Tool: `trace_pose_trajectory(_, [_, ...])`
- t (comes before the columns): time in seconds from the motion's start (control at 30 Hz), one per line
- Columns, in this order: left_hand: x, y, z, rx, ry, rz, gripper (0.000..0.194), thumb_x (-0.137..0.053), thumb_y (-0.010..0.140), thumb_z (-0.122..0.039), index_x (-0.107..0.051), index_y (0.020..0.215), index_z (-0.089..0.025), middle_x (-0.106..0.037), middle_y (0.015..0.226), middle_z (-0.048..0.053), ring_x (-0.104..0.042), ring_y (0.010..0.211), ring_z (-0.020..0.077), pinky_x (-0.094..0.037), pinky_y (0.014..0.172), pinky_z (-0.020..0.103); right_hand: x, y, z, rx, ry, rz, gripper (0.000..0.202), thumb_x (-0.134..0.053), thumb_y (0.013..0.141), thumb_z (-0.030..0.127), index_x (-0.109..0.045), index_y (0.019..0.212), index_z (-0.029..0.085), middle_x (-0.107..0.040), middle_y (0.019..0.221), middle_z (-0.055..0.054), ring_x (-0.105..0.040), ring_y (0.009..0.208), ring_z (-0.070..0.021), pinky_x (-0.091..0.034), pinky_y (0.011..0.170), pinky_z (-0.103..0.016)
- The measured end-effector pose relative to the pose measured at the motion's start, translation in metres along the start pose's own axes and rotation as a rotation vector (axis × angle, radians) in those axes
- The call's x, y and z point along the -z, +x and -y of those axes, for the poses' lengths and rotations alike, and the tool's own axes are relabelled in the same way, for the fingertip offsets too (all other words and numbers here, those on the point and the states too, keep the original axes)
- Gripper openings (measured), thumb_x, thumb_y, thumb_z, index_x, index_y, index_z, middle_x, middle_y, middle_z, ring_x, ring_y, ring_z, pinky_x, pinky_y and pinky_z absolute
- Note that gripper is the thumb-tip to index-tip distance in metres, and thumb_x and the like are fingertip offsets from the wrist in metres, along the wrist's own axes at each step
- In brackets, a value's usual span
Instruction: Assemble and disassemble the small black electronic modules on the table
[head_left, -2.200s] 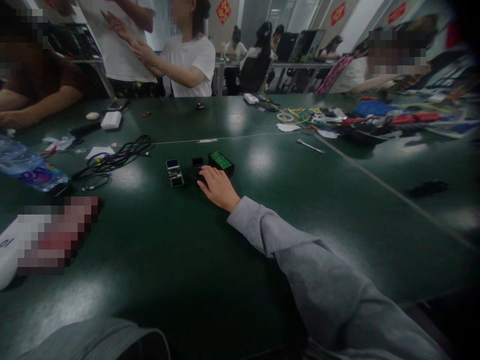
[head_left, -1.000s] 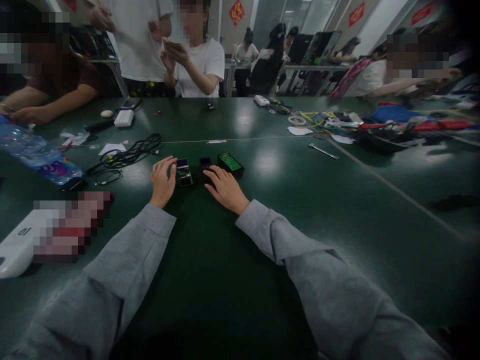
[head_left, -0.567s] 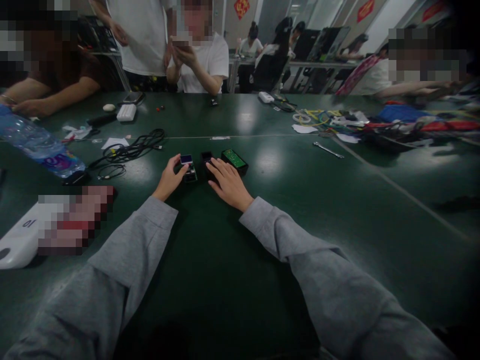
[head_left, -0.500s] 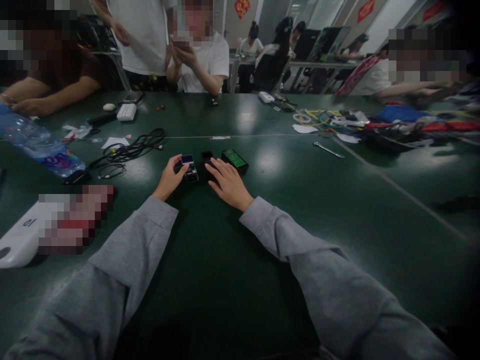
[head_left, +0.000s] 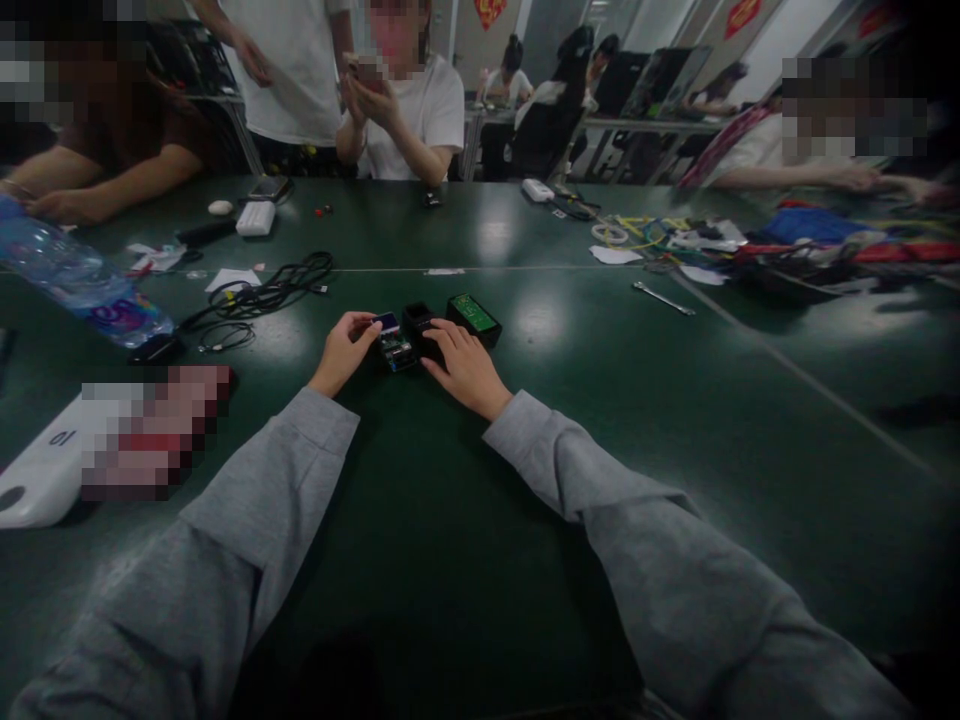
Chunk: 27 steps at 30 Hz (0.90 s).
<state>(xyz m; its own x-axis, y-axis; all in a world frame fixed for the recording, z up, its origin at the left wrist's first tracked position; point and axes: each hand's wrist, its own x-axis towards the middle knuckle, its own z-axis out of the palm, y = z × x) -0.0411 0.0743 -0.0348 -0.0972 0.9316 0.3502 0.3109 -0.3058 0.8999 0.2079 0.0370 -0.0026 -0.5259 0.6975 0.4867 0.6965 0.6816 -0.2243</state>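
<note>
My left hand point(head_left: 345, 352) pinches a small circuit board point(head_left: 397, 350) with a little screen at its far end, between thumb and fingers at its left side. Close against the board's right side lies a black plastic case point(head_left: 416, 316) with an opening at its far end. My right hand point(head_left: 471, 372) grips this case from the right, its fingers over the top and covering the near part. Just beyond that hand sits a black box point(head_left: 491, 338) with a green circuit board point(head_left: 472, 312) on its top.
A water bottle point(head_left: 82, 280) lies tilted at the left, near black cables point(head_left: 277, 285). A white device point(head_left: 45, 465) is in front of it. At the right are a wrench point(head_left: 664, 298) and a pile of wires point(head_left: 795, 250). Several people sit or stand around the table.
My left hand has brought the circuit board rightward, up beside the black case, and turned it slightly. The fingers of my right hand have drawn back and curled, exposing more of the case.
</note>
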Motion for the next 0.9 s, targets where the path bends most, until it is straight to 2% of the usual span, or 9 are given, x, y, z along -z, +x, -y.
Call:
trace_pose_trajectory(0.1, [0.0002,-0.0005,-0.0009,0.0,-0.004,-0.003,0.03,-0.069,0.085,-0.041,-0.063,0.106,-0.02,-0.069,0.108,0.008,-0.067,0.102,0.0216,-0.052,0.098,0.043,0.0024,0.0,0.0004,-0.02,0.024,-0.05,0.03,-0.049,0.1,0.028,-0.054,0.127,0.016,-0.053,0.135,-0.014,-0.054,0.117,-0.0306,-0.051,0.098,-0.049])
trace_pose_trajectory(0.3, [0.001,-0.0017,-0.0028,0.027,-0.004,0.009,0.029,-0.068,0.086,-0.041,-0.063,0.107,-0.021,-0.069,0.11,0.008,-0.067,0.104,0.0222,-0.052,0.099,0.044,0.0008,-0.0016,-0.0048,-0.157,0.144,-0.128,0.039,-0.035,0.105,0.034,-0.049,0.141,0.024,-0.052,0.126,-0.011,-0.06,0.105,-0.0244,-0.055,0.09,-0.042])
trace_pose_trajectory(0.43, [0.0007,-0.0017,-0.0048,0.026,-0.003,0.003,0.029,-0.069,0.085,-0.04,-0.063,0.106,-0.02,-0.069,0.108,0.008,-0.067,0.103,0.0219,-0.052,0.099,0.044,-0.0026,-0.0019,-0.0068,-0.192,0.147,-0.132,0.041,-0.031,0.106,0.035,-0.054,0.137,0.021,-0.056,0.12,-0.011,-0.062,0.098,-0.0231,-0.056,0.088,-0.04])
trace_pose_trajectory(0.53, [0.0,-0.0023,-0.0071,0.022,-0.004,0.002,0.028,-0.069,0.085,-0.04,-0.063,0.106,-0.02,-0.07,0.108,0.008,-0.067,0.103,0.0218,-0.052,0.099,0.043,-0.0025,-0.002,-0.0052,-0.215,0.122,-0.126,0.042,-0.03,0.107,0.037,-0.055,0.135,0.018,-0.058,0.119,-0.013,-0.063,0.1,-0.0251,-0.056,0.089,-0.042])
trace_pose_trajectory(0.63, [-0.0007,-0.0027,-0.008,0.023,-0.001,-0.01,0.027,-0.068,0.085,-0.039,-0.063,0.105,-0.021,-0.07,0.108,0.008,-0.067,0.103,0.0219,-0.052,0.099,0.044,-0.0016,-0.0025,-0.0038,-0.217,0.105,-0.129,0.045,-0.033,0.106,0.046,-0.056,0.131,0.016,-0.059,0.12,-0.014,-0.061,0.108,-0.0279,-0.055,0.094,-0.045])
trace_pose_trajectory(0.73, [-0.0007,-0.0022,-0.0058,0.009,0.004,-0.003,0.028,-0.068,0.085,-0.04,-0.063,0.105,-0.021,-0.07,0.108,0.008,-0.067,0.103,0.0217,-0.052,0.099,0.044,-0.0015,-0.0031,-0.0038,-0.189,0.084,-0.132,0.051,-0.045,0.101,0.054,-0.054,0.132,0.015,-0.056,0.123,-0.016,-0.058,0.115,-0.0301,-0.056,0.095,-0.048])
trace_pose_trajectory(0.9, [0.0002,-0.0007,0.0006,-0.006,-0.004,0.004,0.028,-0.068,0.086,-0.041,-0.063,0.106,-0.022,-0.069,0.109,0.007,-0.067,0.104,0.0219,-0.053,0.099,0.044,-0.0032,-0.0027,-0.0061,-0.188,0.132,-0.13,0.046,-0.049,0.099,0.045,-0.053,0.133,0.014,-0.055,0.125,-0.016,-0.06,0.113,-0.0295,-0.055,0.096,-0.049])
